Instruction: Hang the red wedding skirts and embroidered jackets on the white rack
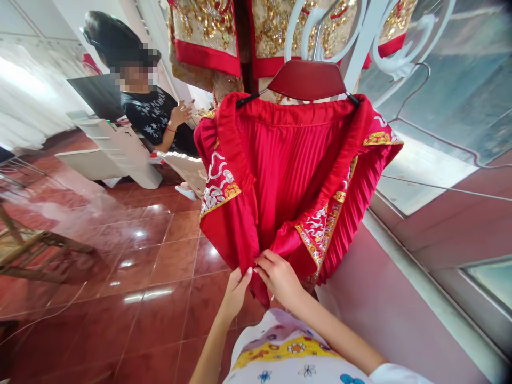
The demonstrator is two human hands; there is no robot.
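A red pleated skirt (288,165) with gold and white embroidered panels hangs from a dark red hanger (308,80) clipped at its waistband. Both of my hands meet at the skirt's lower edge. My left hand (237,290) is closed, pinching the red fabric from the left. My right hand (278,277) is closed on the same fold from the right, fingertips almost touching the left hand. Under my arms I see my own white flowered top (288,352).
More red and gold garments (208,32) hang behind the skirt on a white scrolled rack (360,32). Another person (154,112) sits at the left by a white desk (120,149). Glossy red floor tiles (152,250), a wooden frame (36,250) at left, a pink wall and window (440,160) at right.
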